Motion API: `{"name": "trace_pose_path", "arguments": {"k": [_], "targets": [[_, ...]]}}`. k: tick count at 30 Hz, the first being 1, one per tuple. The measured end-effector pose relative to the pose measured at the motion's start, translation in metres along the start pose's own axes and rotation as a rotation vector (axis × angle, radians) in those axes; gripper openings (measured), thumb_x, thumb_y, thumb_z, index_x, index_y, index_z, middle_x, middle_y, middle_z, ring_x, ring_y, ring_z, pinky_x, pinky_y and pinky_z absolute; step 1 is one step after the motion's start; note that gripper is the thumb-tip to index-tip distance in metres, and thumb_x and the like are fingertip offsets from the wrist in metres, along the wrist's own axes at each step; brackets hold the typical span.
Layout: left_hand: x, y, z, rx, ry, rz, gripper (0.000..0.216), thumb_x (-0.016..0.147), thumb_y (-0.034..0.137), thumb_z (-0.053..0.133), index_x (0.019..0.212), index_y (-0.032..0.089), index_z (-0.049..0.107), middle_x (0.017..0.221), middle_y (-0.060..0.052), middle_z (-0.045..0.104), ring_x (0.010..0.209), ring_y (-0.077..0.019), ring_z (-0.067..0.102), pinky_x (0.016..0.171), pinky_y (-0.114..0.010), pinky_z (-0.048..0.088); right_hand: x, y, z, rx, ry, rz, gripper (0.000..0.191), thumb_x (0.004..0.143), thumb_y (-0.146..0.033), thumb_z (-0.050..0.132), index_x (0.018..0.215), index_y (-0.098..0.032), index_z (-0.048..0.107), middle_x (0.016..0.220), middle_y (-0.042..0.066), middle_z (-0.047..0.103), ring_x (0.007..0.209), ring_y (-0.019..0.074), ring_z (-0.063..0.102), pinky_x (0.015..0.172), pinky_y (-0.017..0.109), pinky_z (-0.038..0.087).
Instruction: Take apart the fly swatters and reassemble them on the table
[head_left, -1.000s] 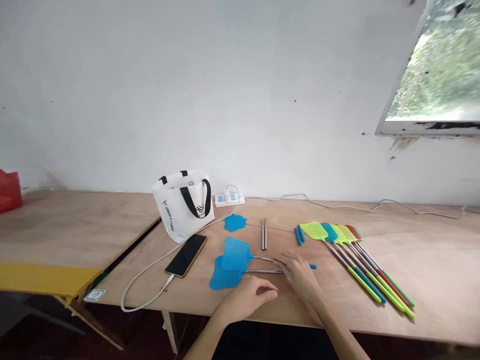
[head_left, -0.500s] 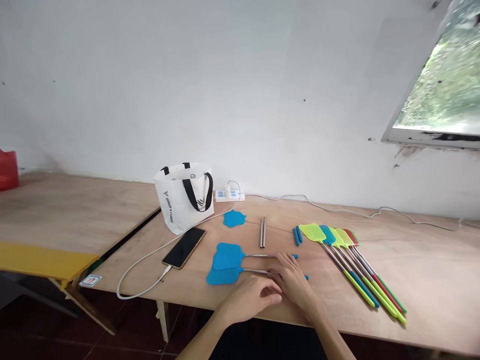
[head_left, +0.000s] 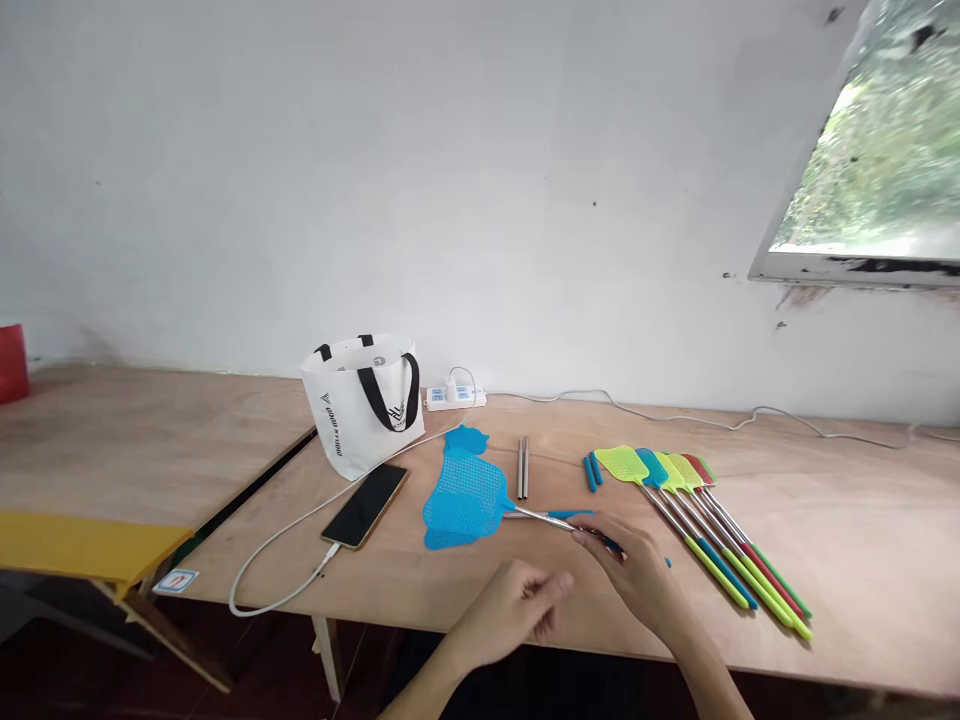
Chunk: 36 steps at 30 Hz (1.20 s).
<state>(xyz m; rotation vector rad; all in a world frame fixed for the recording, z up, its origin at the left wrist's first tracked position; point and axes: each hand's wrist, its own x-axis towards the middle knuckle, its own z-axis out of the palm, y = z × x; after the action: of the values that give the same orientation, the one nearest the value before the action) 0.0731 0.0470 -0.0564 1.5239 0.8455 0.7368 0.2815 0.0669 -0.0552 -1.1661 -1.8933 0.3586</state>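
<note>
My right hand (head_left: pixel 626 560) is shut on a blue fly swatter (head_left: pixel 476 490), gripping it near where the metal rod meets the handle. The swatter is raised and tilted, its mesh head pointing left. Beneath it a second blue fly swatter (head_left: pixel 574 514) lies on the table, its head mostly covered. My left hand (head_left: pixel 510 612) hovers by the table's front edge, fingers loosely curled, with nothing visible in them. Beyond lie blue swatter heads (head_left: pixel 466 440), two metal tubes (head_left: pixel 523 468) and two short blue handles (head_left: pixel 592 471).
Several finished-looking swatters (head_left: pixel 716 530) in yellow-green, blue and red lie fanned out at the right. To the left are a phone (head_left: pixel 365 507) on a white cable (head_left: pixel 251 560) and a white bag (head_left: pixel 356 415). A power strip (head_left: pixel 454 399) sits by the wall.
My right hand has lifted one blue fly swatter and moved right, with its head swinging over the other one. My left hand has drawn slightly away from the rods.
</note>
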Motion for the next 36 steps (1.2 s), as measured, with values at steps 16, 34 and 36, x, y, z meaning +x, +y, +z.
{"name": "trace_pose_path", "arguments": {"k": [16, 34, 36], "targets": [[0.013, 0.006, -0.022, -0.799, 0.828, 0.479, 0.039, 0.081, 0.054, 0.078, 0.076, 0.019, 0.061, 0.076, 0.001, 0.062, 0.083, -0.0157, 0.067, 0.089, -0.031, 0.057, -0.004, -0.029, 0.027, -0.404, 0.154, -0.235, 0.035, 0.107, -0.038, 0.042, 0.099, -0.026, 0.074, 0.076, 0.004, 0.067, 0.070, 0.0185, 0.063, 0.065, 0.028, 0.044], [-0.025, 0.025, -0.135, -0.671, 1.082, 0.738, 0.048, 0.084, 0.061, 0.070, 0.070, 0.020, 0.048, 0.065, 0.003, 0.059, 0.070, -0.0157, 0.063, 0.070, -0.030, 0.057, -0.012, 0.077, -0.078, -0.276, -0.052, 0.011, 0.032, 0.097, -0.054, 0.055, 0.105, -0.032, 0.077, 0.104, 0.006, 0.076, 0.096, 0.0278, 0.070, 0.078, 0.036, 0.057], [-0.021, 0.024, -0.132, -0.647, 1.155, 0.799, 0.052, 0.084, 0.063, 0.069, 0.066, 0.021, 0.044, 0.061, 0.003, 0.058, 0.065, -0.0152, 0.061, 0.064, -0.028, 0.055, -0.012, 0.069, -0.078, -0.258, -0.081, 0.017, 0.032, 0.098, -0.052, 0.055, 0.103, -0.032, 0.078, 0.102, 0.006, 0.076, 0.095, 0.0277, 0.071, 0.076, 0.034, 0.057]]}}
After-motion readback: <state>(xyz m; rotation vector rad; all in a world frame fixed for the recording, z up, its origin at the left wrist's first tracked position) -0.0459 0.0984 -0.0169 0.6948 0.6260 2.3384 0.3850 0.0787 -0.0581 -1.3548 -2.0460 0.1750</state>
